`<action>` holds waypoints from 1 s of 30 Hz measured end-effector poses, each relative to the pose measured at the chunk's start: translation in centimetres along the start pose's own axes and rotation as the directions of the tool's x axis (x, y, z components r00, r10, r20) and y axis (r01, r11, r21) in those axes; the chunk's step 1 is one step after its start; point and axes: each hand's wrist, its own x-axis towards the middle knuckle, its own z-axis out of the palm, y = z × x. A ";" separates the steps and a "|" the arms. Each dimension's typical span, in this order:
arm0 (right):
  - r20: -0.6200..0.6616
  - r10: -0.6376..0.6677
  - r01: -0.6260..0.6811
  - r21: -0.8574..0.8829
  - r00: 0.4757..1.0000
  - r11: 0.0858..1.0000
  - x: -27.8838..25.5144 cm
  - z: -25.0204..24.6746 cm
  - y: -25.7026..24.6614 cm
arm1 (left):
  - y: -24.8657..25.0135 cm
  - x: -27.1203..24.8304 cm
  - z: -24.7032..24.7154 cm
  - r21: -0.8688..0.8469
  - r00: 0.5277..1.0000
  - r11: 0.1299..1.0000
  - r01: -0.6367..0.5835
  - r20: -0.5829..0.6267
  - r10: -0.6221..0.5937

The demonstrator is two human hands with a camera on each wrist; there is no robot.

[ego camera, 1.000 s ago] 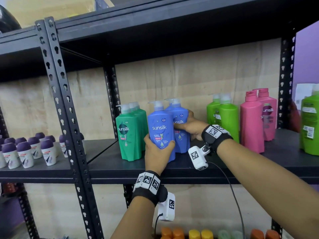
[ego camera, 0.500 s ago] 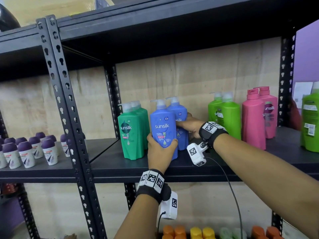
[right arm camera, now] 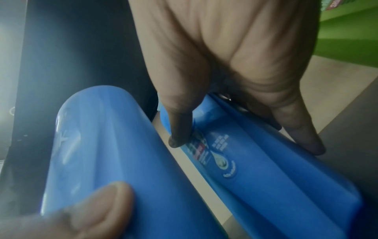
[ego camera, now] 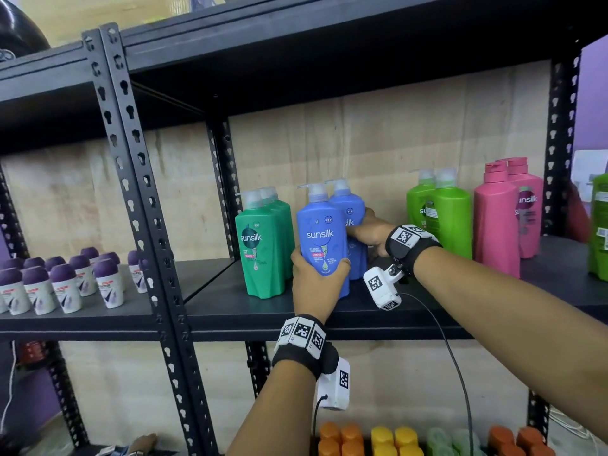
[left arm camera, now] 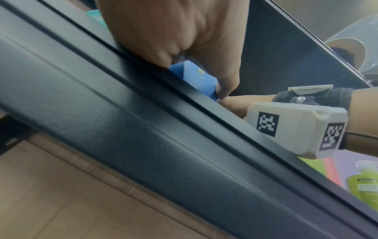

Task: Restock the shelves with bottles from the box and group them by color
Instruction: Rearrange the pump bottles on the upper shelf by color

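Two blue Sunsilk shampoo pump bottles are standing upright, one behind the other, on the dark metal shelf [ego camera: 427, 311], toward its left part and near its front edge. The front blue bottle [ego camera: 320, 238] is sitting in the left hand [ego camera: 316, 284], whose grip is wrapping its lower body from the front, thumb on one side and fingers on the other. The rear blue bottle [ego camera: 350, 218] is being held by the right hand [ego camera: 370, 233], its grip clamped on the bottle's side, with the thumb lying across the label and the other fingers curling round the back; the right wrist view is showing this closely, with the thumb [right arm camera: 180, 129] pressing on the printed label.

Just left of the blue pair, two dark green Sunsilk pump bottles [ego camera: 263, 245] are standing in a front-to-back line, the front one touching or almost touching the front blue bottle. To the right, apart from the hands, two lime green pump bottles [ego camera: 450, 218] are standing together, and beside those two pink flip-cap bottles [ego camera: 496, 222] are sitting near the shelf's right upright. One more lime green bottle [ego camera: 600, 225] is showing at the frame's right edge.

On the neighbouring shelf to the left, rows of small white roll-on bottles with purple caps [ego camera: 69, 281] are standing. Below, orange, yellow and pale green caps [ego camera: 394, 439] are lining the lower shelf.
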 end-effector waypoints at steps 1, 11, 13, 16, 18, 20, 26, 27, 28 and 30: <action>-0.001 -0.002 0.002 -0.002 1.000 1.000 0.0 0.0 0.0 | 0.0 0.0 0.0 0.001 1.000 1.000 0.002 -0.001 -0.002; 0.021 0.042 -0.042 -0.022 0.999 0.999 -0.8 -0.5 -0.2 | 0.0 -0.1 -0.1 0.027 1.000 1.000 0.004 0.009 -0.004; 0.014 0.059 -0.059 -0.009 0.998 0.998 -1.4 -0.9 0.0 | 0.1 -0.2 -0.1 0.030 1.000 1.000 0.009 0.012 -0.009; 0.004 0.072 -0.072 0.009 0.997 0.997 -2.8 -1.5 0.4 | 0.2 -0.2 -0.2 0.021 1.000 1.000 0.018 0.024 -0.019; -0.004 0.069 -0.068 0.032 0.998 0.997 -3.9 -1.6 0.8 | 0.4 -0.2 -0.3 0.019 0.999 1.000 0.025 0.041 -0.025; -0.002 0.054 -0.054 0.063 0.999 0.997 -5.0 -1.5 1.9 | 0.5 -0.3 -0.4 0.026 0.998 0.999 0.022 0.065 -0.023; 0.003 -0.074 0.074 0.082 0.997 0.994 -8.0 0.2 5.8 | 1.6 -0.8 -0.4 0.094 0.969 0.995 0.022 0.244 -0.044; -0.005 -0.092 0.092 0.107 0.996 0.990 -8.2 0.3 6.4 | 1.7 -0.8 -0.5 0.113 0.959 0.993 0.037 0.277 -0.068; -0.012 -0.107 0.108 0.099 0.994 0.989 -8.4 0.4 6.9 | 1.8 -0.8 -0.5 0.129 0.950 0.990 0.049 0.301 -0.086; -0.042 -0.122 0.123 0.017 0.992 0.992 -8.5 0.3 7.7 | 1.8 -0.8 -0.6 0.169 0.937 0.985 0.047 0.334 -0.102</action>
